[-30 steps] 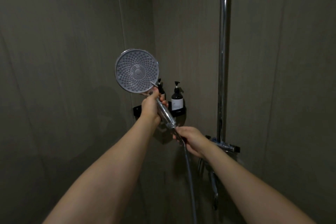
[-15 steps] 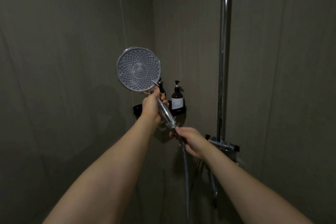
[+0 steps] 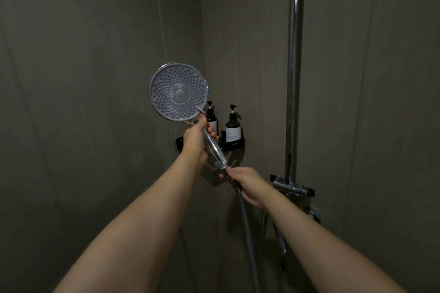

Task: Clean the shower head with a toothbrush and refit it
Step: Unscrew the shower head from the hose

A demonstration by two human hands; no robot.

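A round shower head (image 3: 178,92) with a dotted grey face points toward me, held up in front of the wall corner. My left hand (image 3: 195,139) grips its clear handle just under the disc. At the handle's lower end my right hand (image 3: 246,184) is closed around the hose connector, where the grey hose (image 3: 247,228) joins and hangs straight down. No toothbrush is in view.
A chrome riser pipe (image 3: 293,74) runs up the right wall to a mixer valve (image 3: 291,189). Two dark pump bottles (image 3: 232,126) stand in a black corner rack (image 3: 234,146) behind the shower head. Dark tiled walls close in on both sides.
The shower head and both hands have shifted very slightly; the disc sits a little higher than a second ago. Both grips are the same.
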